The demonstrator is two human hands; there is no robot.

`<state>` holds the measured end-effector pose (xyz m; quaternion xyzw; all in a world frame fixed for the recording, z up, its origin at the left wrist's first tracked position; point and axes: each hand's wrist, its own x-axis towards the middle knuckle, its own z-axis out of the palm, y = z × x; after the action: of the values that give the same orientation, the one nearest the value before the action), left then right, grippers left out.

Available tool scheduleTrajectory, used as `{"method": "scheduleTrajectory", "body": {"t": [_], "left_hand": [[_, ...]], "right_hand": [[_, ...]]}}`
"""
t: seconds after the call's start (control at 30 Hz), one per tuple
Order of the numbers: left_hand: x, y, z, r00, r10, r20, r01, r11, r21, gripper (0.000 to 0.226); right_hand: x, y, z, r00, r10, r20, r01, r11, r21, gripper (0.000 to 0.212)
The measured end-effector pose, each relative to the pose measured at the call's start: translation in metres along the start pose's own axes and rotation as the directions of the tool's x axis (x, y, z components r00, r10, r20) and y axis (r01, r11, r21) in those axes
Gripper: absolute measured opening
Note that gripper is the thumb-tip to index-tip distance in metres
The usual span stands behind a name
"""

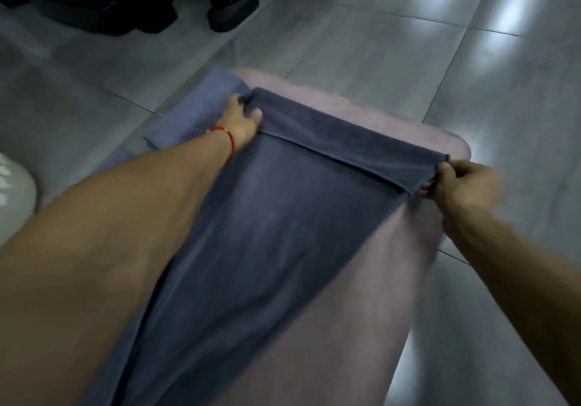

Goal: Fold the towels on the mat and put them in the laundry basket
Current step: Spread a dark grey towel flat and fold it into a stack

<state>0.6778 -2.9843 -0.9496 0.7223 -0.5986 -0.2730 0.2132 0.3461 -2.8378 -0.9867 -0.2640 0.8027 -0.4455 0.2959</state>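
A dark grey-blue towel (283, 217) lies spread lengthwise on the pink mat (361, 295), its far edge folded back. The left hand (243, 122) and right hand (456, 185) each pinch a fold corner.

Head camera looks steeply down, close over mat (361, 295).

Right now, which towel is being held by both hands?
The dark towel spread on the mat; the lighter towel lies untouched beyond the left hand.
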Motion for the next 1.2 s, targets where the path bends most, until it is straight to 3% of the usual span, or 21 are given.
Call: {"method": "scheduleTrajectory", "body": {"t": [0.07, 0.1, 0.17, 0.2, 0.23, 0.3, 0.5, 0.6, 0.8, 0.9, 0.93, 0.97, 1.03, 1.13, 1.2], "left_hand": [[-0.007, -0.019, 0.032, 0.978, -0.029, 0.209, -0.013, 0.98, 0.198, 0.079], [-0.011, -0.03, 0.046, 0.966, -0.048, 0.254, -0.039, 0.945, 0.325, 0.081], [-0.018, -0.046, 0.066, 0.973, -0.022, 0.231, -0.098, 0.863, 0.496, 0.078], [-0.017, -0.051, 0.073, 0.978, -0.002, 0.208, -0.109, 0.847, 0.52, 0.077], [-0.017, -0.052, 0.075, 0.98, 0.008, 0.2, -0.113, 0.844, 0.524, 0.077], [-0.015, -0.056, 0.074, 0.977, 0.008, 0.215, -0.124, 0.838, 0.532, 0.077], [-0.012, -0.053, 0.059, 0.948, -0.006, 0.317, -0.165, 0.844, 0.51, 0.08], [-0.049, -0.06, 0.051, 0.954, 0.069, 0.292, -0.216, 0.835, 0.507, 0.071], [-0.269, -0.136, 0.001, 0.912, 0.344, 0.225, -0.411, 0.791, 0.454, 0.061], [-0.387, -0.199, -0.05, 0.916, 0.309, 0.255, -0.4, 0.724, 0.562, 0.064], [-0.422, -0.22, -0.065, 0.928, 0.275, 0.251, -0.372, 0.711, 0.596, 0.068], [-0.456, -0.239, -0.078, 0.943, 0.23, 0.239, -0.331, 0.705, 0.628, 0.073], [-0.515, -0.269, -0.098, 0.971, 0.135, 0.199, -0.236, 0.688, 0.686, 0.082], [-0.577, -0.292, -0.111, 0.998, 0.015, 0.059, -0.053, 0.685, 0.727, 0.087], [-0.598, -0.304, -0.116, 0.994, -0.102, -0.044, 0.105, 0.74, 0.665, 0.099]], "right_hand": [[-0.017, -0.001, 0.017, 0.983, -0.184, -0.023, 0.168, 0.937, -0.308, 0.032], [-0.035, 0.002, 0.027, 0.937, -0.346, 0.047, 0.326, 0.818, -0.473, 0.045], [-0.078, 0.009, 0.048, 0.733, -0.568, 0.373, 0.663, 0.478, -0.576, 0.06], [-0.096, 0.016, 0.06, 0.637, -0.548, 0.542, 0.762, 0.341, -0.55, 0.064], [-0.105, 0.028, 0.071, 0.59, -0.479, 0.651, 0.803, 0.263, -0.534, 0.067], [-0.118, 0.044, 0.086, 0.595, -0.367, 0.715, 0.803, 0.238, -0.546, 0.075], [-0.116, 0.044, 0.089, 0.585, -0.337, 0.738, 0.81, 0.204, -0.549, 0.083], [-0.115, 0.043, 0.088, 0.591, -0.327, 0.737, 0.806, 0.214, -0.551, 0.084], [-0.114, 0.035, 0.087, 0.618, -0.211, 0.757, 0.786, 0.185, -0.59, 0.082], [-0.139, 0.016, 0.087, 0.68, -0.14, 0.72, 0.733, 0.103, -0.672, 0.077], [-0.157, 0.011, 0.088, 0.669, -0.15, 0.728, 0.741, 0.062, -0.668, 0.074], [-0.18, 0.007, 0.09, 0.622, -0.175, 0.763, 0.777, 0.019, -0.629, 0.07], [-0.236, 0.005, 0.093, 0.437, -0.199, 0.877, 0.887, -0.07, -0.457, 0.064], [-0.328, 0.009, 0.104, 0.041, -0.198, 0.979, 0.974, -0.21, -0.083, 0.058], [-0.383, 0.011, 0.11, -0.242, -0.187, 0.952, 0.943, -0.275, 0.186, 0.06]]}}
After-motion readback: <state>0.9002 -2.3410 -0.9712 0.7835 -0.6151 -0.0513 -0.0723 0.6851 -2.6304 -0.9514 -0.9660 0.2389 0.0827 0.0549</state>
